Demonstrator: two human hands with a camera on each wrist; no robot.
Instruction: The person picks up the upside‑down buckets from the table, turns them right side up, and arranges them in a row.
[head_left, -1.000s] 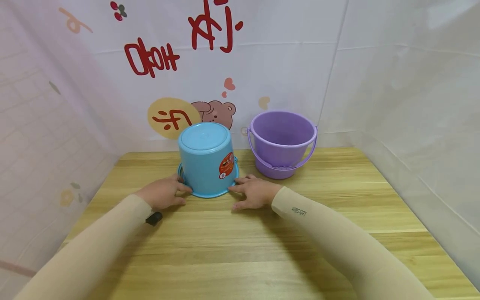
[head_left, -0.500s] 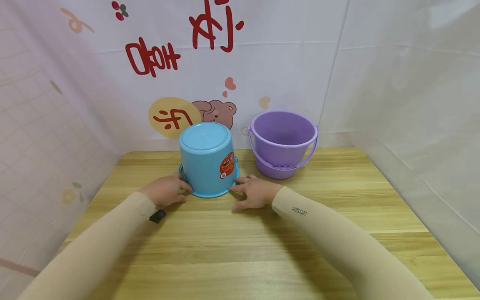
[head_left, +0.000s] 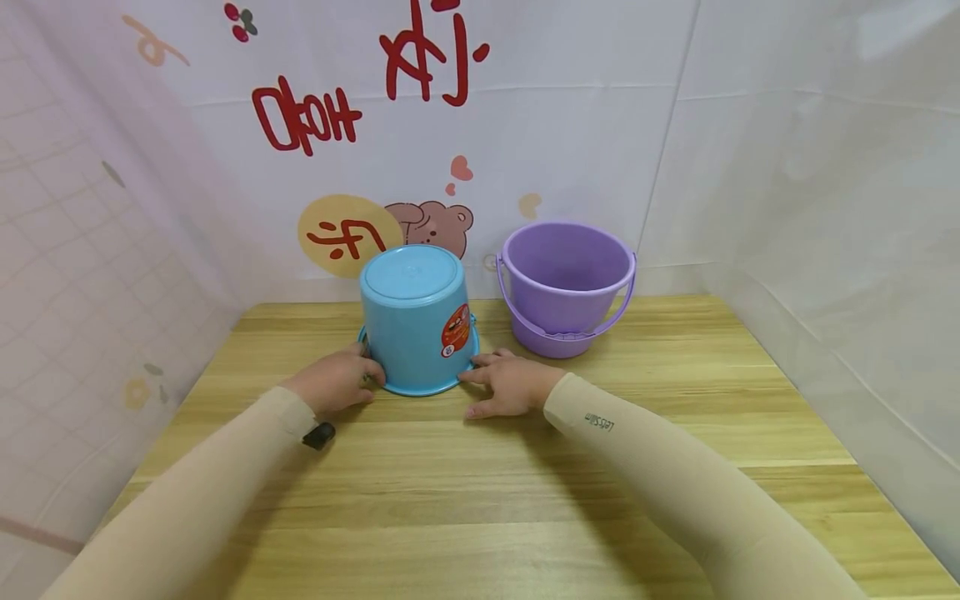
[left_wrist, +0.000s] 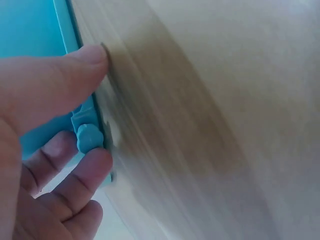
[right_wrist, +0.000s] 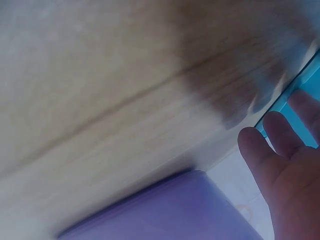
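Observation:
A light blue bucket [head_left: 412, 333] stands upside down on the wooden table [head_left: 442, 500], a red sticker on its side. My left hand [head_left: 336, 383] holds its rim at the left front. In the left wrist view the thumb [left_wrist: 75, 75] lies over the rim, while bent fingers touch a blue handle knob [left_wrist: 90, 138]. My right hand [head_left: 513, 383] rests at the rim's right front, its fingertips against it and its fingers nearly straight. A purple bucket [head_left: 562, 312] stands upright behind the right hand, its handle hanging in front.
A white printed curtain [head_left: 585, 125] hangs close behind both buckets. More pale cloth [head_left: 847, 275] closes off the right side, and a left panel [head_left: 82, 250] does the same. A small black object [head_left: 319, 436] sits at the left cuff.
My left hand has shifted slightly right and its fingers are more bent at the rim. The blue bucket has moved very slightly right; the right hand stays nearly in place.

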